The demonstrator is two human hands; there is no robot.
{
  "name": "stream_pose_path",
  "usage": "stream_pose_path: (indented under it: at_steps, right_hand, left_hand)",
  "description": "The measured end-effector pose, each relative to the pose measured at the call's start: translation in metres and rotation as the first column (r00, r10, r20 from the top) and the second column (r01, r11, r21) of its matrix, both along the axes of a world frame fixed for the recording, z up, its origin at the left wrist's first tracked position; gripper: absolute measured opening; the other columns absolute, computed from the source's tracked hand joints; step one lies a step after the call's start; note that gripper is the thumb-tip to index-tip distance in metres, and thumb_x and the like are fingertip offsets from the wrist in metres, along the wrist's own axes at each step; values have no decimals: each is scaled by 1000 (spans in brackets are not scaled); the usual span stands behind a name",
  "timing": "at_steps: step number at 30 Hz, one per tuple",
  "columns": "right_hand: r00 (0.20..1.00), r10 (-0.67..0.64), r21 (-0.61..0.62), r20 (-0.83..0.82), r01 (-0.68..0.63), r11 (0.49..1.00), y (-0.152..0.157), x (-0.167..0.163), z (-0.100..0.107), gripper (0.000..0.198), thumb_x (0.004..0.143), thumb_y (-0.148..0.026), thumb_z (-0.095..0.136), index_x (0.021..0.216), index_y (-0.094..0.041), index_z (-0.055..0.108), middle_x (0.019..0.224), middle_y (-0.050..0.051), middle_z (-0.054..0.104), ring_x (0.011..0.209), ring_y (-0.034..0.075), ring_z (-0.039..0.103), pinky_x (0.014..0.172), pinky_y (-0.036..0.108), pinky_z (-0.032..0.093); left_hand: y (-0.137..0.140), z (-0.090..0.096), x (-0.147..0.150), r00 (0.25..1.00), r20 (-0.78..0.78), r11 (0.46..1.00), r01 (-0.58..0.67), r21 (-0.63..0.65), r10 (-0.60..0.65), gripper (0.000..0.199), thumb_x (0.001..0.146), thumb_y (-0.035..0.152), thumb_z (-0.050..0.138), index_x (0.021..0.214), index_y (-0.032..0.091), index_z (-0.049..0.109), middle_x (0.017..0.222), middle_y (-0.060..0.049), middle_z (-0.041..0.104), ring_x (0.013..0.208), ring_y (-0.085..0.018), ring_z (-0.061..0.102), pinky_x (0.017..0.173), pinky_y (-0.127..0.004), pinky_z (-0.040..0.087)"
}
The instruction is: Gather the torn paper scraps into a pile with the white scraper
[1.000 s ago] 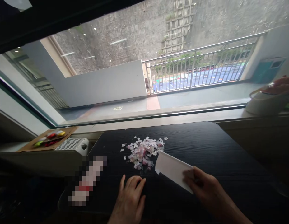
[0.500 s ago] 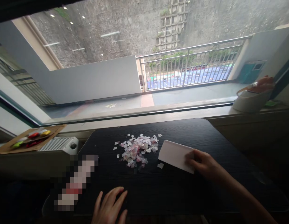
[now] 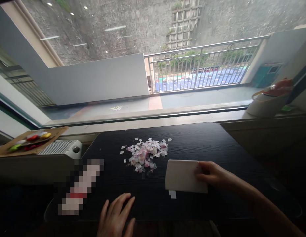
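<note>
My right hand [image 3: 209, 172] pinches the right end of a flat white rectangular card [image 3: 181, 175], which looks stiff and stands tilted over the dark table. Two small paper pieces [image 3: 172, 194] peek out under the card's lower left edge. Left of the card lies a heap of small white and pink paper scraps [image 3: 145, 154], with a few loose ones round it. My left hand [image 3: 117, 214] rests at the table's near edge with fingers spread, holding nothing. What the card's back looks like is hidden.
The black table [image 3: 192, 138] stands against a window sill [image 3: 133, 125]. A blurred-out strip [image 3: 85, 184] lies at its left side. Further left, brown paper with colourful items [image 3: 31, 140] lies by a white ridged unit [image 3: 60, 147]. A white pot [image 3: 261, 104] sits at the right.
My right hand has drawn the card nearer and turned it more upright and level. A loose paper piece has come nearer with it. My left hand has hardly moved; the view shifted slightly.
</note>
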State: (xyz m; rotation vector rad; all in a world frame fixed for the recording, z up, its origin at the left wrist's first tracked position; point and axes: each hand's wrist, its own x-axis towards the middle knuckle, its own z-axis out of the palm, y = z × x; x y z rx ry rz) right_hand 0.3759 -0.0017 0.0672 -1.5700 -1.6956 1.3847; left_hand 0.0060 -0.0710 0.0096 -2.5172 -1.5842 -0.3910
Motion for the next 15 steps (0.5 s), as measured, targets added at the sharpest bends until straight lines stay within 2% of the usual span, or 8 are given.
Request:
stream_pose_path:
  at_steps: [4, 7, 15]
  right_hand:
    - [996, 57, -82, -64, -62, 995, -16, -1, 7, 18, 71, -22, 58, 84, -12, 65, 85, 5, 70, 80, 22, 63, 66, 28, 48]
    - [990, 68, -116, -124, -83, 990, -25, -2, 12, 22, 72, -21, 58, 90, -12, 66, 86, 5, 71, 82, 22, 63, 68, 27, 48]
    - [993, 67, -111, -99, -78, 991, -41, 8, 12, 20, 75, -26, 58, 89, -13, 66, 85, 4, 70, 82, 21, 63, 68, 27, 48]
  left_hand:
    - [0, -1, -3, 998, 37, 999, 45, -26, -44, 41, 85, 26, 44, 125, 29, 52, 124, -6, 61, 111, -22, 58, 97, -48, 43]
    - [1, -1, -5, 998, 61, 999, 34, -16, -33, 42, 84, 26, 44, 125, 29, 52, 123, -6, 61, 111, -23, 58, 98, -50, 42]
    - [0, 4, -1, 999, 29, 999, 40, -8, -40, 42, 84, 25, 43, 125, 28, 53, 122, -7, 62, 110, -24, 59, 93, -51, 45]
